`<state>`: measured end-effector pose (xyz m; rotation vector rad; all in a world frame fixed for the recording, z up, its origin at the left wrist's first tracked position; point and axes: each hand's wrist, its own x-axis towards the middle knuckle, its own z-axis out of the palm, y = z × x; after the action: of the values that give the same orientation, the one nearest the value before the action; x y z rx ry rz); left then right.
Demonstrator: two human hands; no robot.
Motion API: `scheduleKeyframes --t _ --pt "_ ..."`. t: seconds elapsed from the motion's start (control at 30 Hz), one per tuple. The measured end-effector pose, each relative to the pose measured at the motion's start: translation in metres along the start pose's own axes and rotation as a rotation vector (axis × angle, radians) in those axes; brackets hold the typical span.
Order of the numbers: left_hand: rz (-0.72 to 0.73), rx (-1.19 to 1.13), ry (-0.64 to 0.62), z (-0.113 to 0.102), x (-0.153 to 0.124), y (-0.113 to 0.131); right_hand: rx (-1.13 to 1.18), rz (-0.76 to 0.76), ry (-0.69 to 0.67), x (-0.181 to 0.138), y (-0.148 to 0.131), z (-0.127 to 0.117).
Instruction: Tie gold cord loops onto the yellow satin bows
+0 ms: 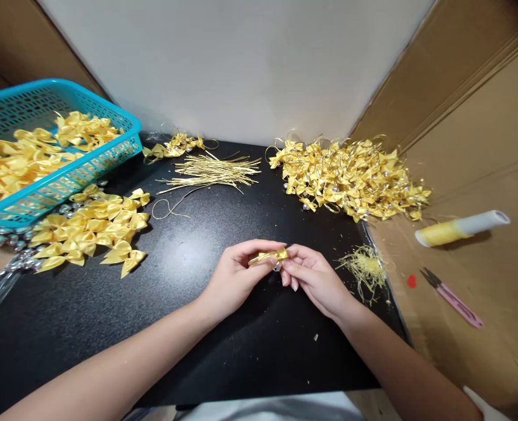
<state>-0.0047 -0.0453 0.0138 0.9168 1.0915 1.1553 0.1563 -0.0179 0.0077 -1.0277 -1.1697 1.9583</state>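
On the near side of the gold tie bundle, the left hand pinches a yellow ribbon bow, a silver bell below it; the right hand's fingers close narrowly on the bow's other end. Left of the bundle, a teal plastic basket of bows partly blocks strung silver bells, beside loose bows. Right of it lie heaped belled bows and, nearer the person, thread clippings and pink snips.
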Motion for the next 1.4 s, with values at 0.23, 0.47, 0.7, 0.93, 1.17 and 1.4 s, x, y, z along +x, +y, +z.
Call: scheduleKeyframes --t 0.23,0.47,0.7,0.93,1.17,1.4 --pt "0.021 -0.040 0.001 0.001 -0.001 0.001 0.058 0.077 -0.008 0.001 -0.003 -0.001" --pt "0.014 -0.025 0.016 0.003 -0.001 0.000 0.142 0.131 -0.023 0.002 0.001 -0.004" --pt "0.025 0.019 0.060 0.006 -0.003 0.005 0.248 0.210 0.000 0.001 0.001 -0.002" --pt "0.023 0.063 0.104 0.006 -0.004 0.004 0.247 0.205 -0.003 0.001 0.003 -0.001" --pt "0.003 0.067 0.116 0.007 -0.003 0.005 0.121 0.097 0.077 0.001 0.006 0.001" --pt "-0.088 -0.013 0.148 0.007 0.000 0.003 -0.294 -0.267 0.255 -0.002 0.006 0.001"
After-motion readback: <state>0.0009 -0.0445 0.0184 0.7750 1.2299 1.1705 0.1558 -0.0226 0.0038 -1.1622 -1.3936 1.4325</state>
